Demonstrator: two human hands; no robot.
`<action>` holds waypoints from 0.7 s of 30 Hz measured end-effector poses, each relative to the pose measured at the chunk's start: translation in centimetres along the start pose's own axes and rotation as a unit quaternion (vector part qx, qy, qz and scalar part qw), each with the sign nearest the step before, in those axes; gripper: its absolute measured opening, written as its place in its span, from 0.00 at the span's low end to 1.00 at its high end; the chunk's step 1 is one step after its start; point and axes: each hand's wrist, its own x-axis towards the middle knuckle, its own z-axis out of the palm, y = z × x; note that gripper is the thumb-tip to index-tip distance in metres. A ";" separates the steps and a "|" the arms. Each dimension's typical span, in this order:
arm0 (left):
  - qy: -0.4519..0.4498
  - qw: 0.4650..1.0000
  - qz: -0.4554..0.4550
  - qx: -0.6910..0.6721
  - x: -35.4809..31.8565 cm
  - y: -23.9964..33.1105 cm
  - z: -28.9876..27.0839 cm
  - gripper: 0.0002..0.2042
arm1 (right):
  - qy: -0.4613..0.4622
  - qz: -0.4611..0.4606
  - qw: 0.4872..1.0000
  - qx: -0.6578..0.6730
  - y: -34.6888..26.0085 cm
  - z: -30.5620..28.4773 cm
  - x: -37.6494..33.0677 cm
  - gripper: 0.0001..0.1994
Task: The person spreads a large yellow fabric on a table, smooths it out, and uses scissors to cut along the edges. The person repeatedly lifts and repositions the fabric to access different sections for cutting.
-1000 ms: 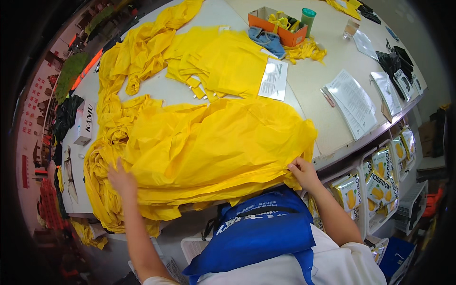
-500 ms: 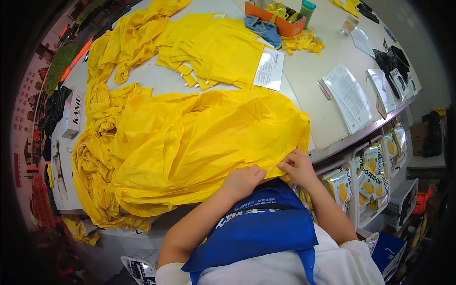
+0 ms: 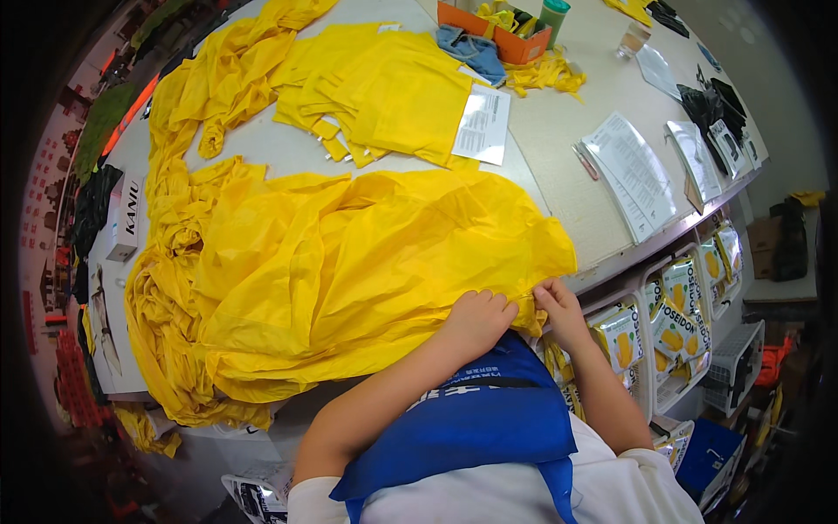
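Fabric (image 3: 375, 253), a wide, wrinkled sheet of thin yellow material, lay along the near edge of a pale, flat table (image 3: 559, 157). The bare left hand (image 3: 482, 321) had crossed from the bunched left end to just beside the bare right hand (image 3: 560, 310), so both now attended to one stretch of the border. The right thumb and fingertips pinched it; the left fingers curled over it, but whether they gripped I could not tell. Two hands, one open orange cardboard box (image 3: 522, 48), one green lidded cup (image 3: 552, 24) and one clear drinking glass (image 3: 632, 41) showed; overlapping flat yellow cloth pieces (image 3: 393, 100) defied counting.
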 end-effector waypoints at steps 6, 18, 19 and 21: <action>-0.112 0.951 -0.210 -0.198 0.8 -1.3 -1.2 0.10 | 0.050 0.003 0.997 0.052 0.4 -3.0 1.1 0.11; -0.037 0.929 -0.268 -0.252 2.5 -0.9 0.8 0.08 | -0.165 0.095 0.965 0.180 -0.4 -0.7 1.6 0.18; -0.062 0.906 -0.326 -0.263 2.8 -1.3 1.0 0.10 | -0.180 0.076 0.964 0.183 -0.4 -1.0 1.6 0.17; -0.063 0.904 -0.334 -0.260 2.9 -1.6 1.8 0.11 | -0.177 0.070 0.969 0.160 -0.4 -0.6 1.9 0.15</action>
